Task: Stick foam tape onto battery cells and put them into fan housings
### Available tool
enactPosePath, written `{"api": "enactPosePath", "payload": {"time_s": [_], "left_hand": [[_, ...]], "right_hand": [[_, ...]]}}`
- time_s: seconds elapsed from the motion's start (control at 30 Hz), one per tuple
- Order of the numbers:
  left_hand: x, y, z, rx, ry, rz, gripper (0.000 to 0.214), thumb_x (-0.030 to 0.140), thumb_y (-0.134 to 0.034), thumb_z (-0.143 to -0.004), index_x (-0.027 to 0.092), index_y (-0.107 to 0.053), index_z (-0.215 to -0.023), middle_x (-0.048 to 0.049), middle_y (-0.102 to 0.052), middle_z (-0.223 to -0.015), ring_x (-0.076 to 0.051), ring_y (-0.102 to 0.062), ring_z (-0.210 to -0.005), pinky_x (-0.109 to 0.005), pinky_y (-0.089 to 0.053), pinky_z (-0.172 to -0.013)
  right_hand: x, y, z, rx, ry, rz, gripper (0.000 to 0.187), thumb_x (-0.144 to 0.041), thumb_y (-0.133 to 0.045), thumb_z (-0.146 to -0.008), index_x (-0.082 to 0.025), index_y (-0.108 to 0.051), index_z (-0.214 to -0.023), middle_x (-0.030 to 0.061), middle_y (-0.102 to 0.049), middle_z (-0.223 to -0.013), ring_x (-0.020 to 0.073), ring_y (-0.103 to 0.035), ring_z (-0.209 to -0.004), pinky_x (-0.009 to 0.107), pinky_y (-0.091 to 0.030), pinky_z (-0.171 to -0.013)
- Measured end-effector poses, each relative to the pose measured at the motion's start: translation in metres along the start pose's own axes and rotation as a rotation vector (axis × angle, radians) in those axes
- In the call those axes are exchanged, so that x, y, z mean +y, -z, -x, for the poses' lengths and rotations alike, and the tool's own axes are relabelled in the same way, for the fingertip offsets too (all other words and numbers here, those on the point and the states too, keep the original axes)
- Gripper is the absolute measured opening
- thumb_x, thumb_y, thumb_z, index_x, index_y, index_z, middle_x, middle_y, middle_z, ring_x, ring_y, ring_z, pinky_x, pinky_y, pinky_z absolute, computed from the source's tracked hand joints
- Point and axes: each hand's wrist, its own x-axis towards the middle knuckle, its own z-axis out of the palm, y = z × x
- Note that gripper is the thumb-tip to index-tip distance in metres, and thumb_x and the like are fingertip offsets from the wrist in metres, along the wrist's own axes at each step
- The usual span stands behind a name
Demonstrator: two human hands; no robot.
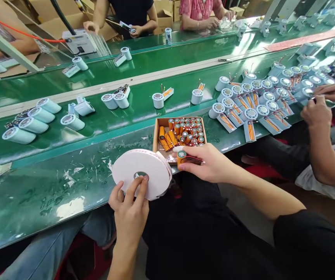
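My left hand grips a big white roll of tape at the near edge of the green bench, fingers on its centre hole. My right hand pinches a small orange battery cell with red wires right beside the roll's edge. Just behind both hands sits an open cardboard box filled with several more orange cells.
Several white cylindrical housings lie on the green conveyor, with a dense cluster at the right. A co-worker's hands work at that cluster. Two people stand across the belt. Paper scraps litter the bench.
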Motion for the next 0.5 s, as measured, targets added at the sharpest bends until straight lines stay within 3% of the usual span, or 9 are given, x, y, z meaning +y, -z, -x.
{"api": "enactPosePath", "payload": {"time_s": [0.17,0.27,0.37,0.5], "left_hand": [[-0.004,0.001,-0.006,-0.036,-0.107,-0.046,0.098,0.001,-0.067,-0.089,0.038,-0.026,-0.17,-0.0052,-0.075,-0.132,-0.033,-0.058,-0.126,-0.051,-0.044,-0.117],[-0.002,0.003,-0.01,-0.034,-0.134,-0.067,0.098,0.002,-0.068,-0.089,0.038,-0.026,-0.17,-0.0044,-0.076,-0.131,-0.033,-0.057,-0.125,-0.05,-0.045,-0.114],[0.006,0.002,-0.011,-0.017,-0.056,-0.057,0.097,0.01,-0.071,-0.091,0.04,-0.024,-0.17,-0.0065,-0.076,-0.128,-0.033,-0.059,-0.116,-0.054,-0.047,-0.11],[0.027,-0.01,-0.004,-0.013,0.066,0.074,0.091,0.027,-0.074,-0.092,0.044,-0.027,-0.168,-0.0093,-0.073,-0.13,-0.032,-0.059,-0.112,-0.063,-0.045,-0.111]], "right_hand": [[0.004,0.006,-0.007,-0.105,-0.027,0.084,0.017,-0.025,-0.065,-0.098,-0.018,-0.07,-0.112,0.0013,-0.068,-0.082,0.0149,-0.058,-0.07,0.028,-0.042,-0.067],[0.016,0.002,-0.009,-0.075,-0.053,-0.071,0.03,-0.025,-0.065,-0.097,-0.019,-0.068,-0.126,-0.0021,-0.063,-0.076,0.014,-0.055,-0.068,0.027,-0.044,-0.067],[0.028,-0.016,-0.005,0.176,-0.073,-0.497,0.047,-0.029,-0.065,-0.097,-0.023,-0.059,-0.144,0.0,-0.069,-0.087,0.0171,-0.067,-0.081,0.031,-0.057,-0.079],[0.028,-0.068,0.005,0.56,-0.025,-0.967,0.064,-0.041,-0.071,-0.098,-0.031,-0.043,-0.154,0.009,-0.075,-0.124,0.0265,-0.076,-0.109,0.047,-0.064,-0.095]]}}
